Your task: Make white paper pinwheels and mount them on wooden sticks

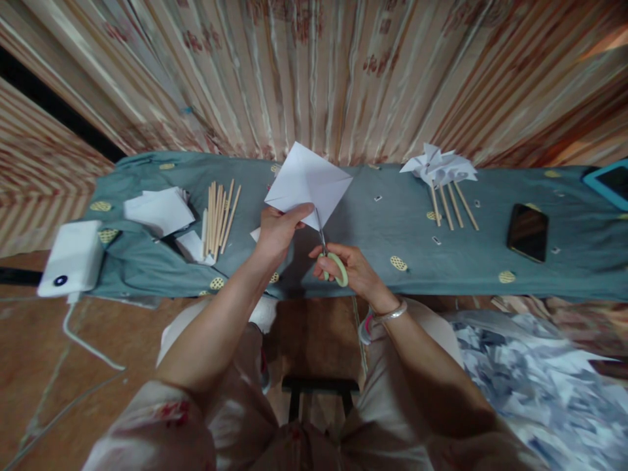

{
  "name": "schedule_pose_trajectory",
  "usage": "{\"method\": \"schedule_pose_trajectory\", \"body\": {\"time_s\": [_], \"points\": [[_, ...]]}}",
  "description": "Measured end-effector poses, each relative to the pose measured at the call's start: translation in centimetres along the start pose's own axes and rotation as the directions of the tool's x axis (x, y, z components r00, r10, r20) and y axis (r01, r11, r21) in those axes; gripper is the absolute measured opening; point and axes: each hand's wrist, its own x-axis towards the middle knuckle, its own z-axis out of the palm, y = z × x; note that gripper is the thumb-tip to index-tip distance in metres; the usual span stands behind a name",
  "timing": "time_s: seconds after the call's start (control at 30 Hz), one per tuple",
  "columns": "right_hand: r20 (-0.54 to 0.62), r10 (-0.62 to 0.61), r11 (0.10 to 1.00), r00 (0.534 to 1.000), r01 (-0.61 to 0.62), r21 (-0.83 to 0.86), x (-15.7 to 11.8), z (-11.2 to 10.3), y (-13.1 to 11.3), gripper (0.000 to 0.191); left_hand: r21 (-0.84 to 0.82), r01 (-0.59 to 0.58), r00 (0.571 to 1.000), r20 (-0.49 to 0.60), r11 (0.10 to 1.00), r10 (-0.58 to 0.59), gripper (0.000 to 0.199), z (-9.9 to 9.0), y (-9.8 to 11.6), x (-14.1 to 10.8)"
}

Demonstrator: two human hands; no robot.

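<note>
My left hand grips a square sheet of white paper near its lower edge, thumb on top. The sheet is turned cornerwise, with crease lines and a slit near its left corner. In my right hand is a pair of scissors with light green handles. Their blades point up at the paper's bottom corner and overlap it. Left of the paper lie several wooden sticks and a pile of white paper sheets. On the right, several paper pinwheels on sticks lie together.
A green cloth with yellow motifs covers the narrow table. A white power bank with a cable sits at the left end. At right are a dark phone and a blue-edged device. A heap of white paper pieces lies below; a curtain hangs behind.
</note>
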Motion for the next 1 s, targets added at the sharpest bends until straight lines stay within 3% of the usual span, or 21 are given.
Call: {"method": "schedule_pose_trajectory", "body": {"time_s": [1.0], "points": [[-0.080,0.058,0.993,0.995,-0.049,0.108,0.15,0.07,0.22,0.050,-0.038,0.029,0.999,-0.012,0.999,-0.030,0.026,0.39,-0.11,0.08]]}}
